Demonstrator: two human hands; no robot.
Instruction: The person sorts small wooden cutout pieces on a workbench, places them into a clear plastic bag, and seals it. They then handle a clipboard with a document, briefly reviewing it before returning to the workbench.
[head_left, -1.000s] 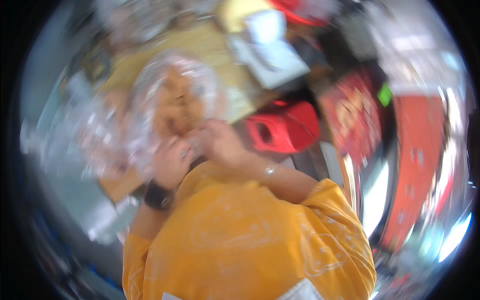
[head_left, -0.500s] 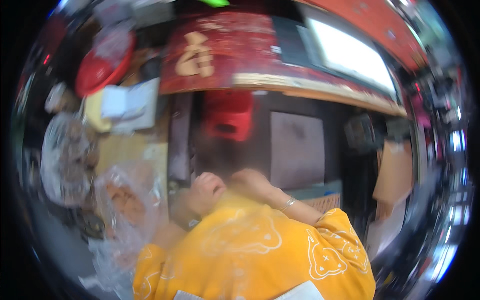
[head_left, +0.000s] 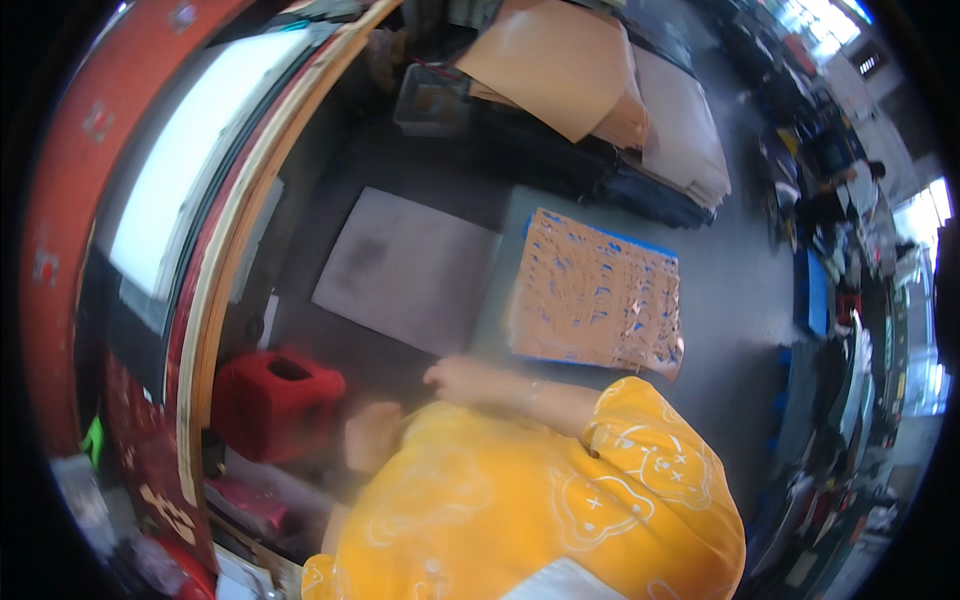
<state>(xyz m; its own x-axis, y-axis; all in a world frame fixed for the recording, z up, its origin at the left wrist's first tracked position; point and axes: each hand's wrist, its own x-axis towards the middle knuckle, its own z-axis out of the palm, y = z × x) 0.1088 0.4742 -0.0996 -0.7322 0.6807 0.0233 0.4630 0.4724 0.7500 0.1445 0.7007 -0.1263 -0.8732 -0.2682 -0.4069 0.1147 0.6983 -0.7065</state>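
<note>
- Head view: the right hand (head_left: 468,380) is blurred and held before the chest; whether it grips anything cannot be told.
- The left hand (head_left: 372,436) is blurred too, loosely curled, its grip unclear.
- The red plastic stool (head_left: 275,402) stands just left of the left hand, the nearer one.
- An orange-and-blue patterned mat (head_left: 595,292) lies ahead-right of the right hand, long axis running away.
</note>
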